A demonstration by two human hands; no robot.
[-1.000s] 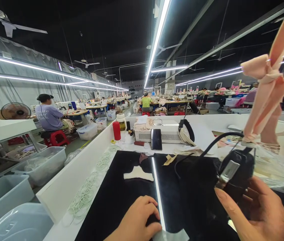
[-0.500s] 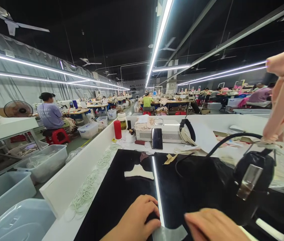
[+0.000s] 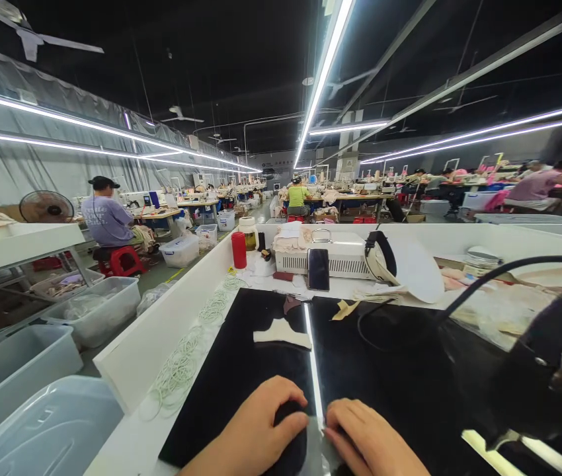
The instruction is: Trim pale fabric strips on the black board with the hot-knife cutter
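Observation:
Near the bottom centre, my left hand (image 3: 266,423) curves over the black board (image 3: 261,370), its thumb and fingertips at the left edge of a translucent grey piece (image 3: 315,449). Facing it, my right hand (image 3: 365,430) has its fingers together at the right edge of that piece. The fingertips of both hands are close, with a narrow gap between them. What either hand pinches is too small to make out. A cream cut piece (image 3: 281,334) lies farther up the board, below a small brown scrap (image 3: 291,304) and left of a yellowish scrap (image 3: 345,309).
Green cords (image 3: 179,367) lie along the left wall. Behind the board stand a red container (image 3: 239,250), a phone (image 3: 318,270) and a white vented box (image 3: 291,262). A black device (image 3: 543,370) with a cable is at right. People sit at distant tables.
My right hand has moved left, closer to my left hand. The view has shifted, and the pink fabric at the upper right is out of view.

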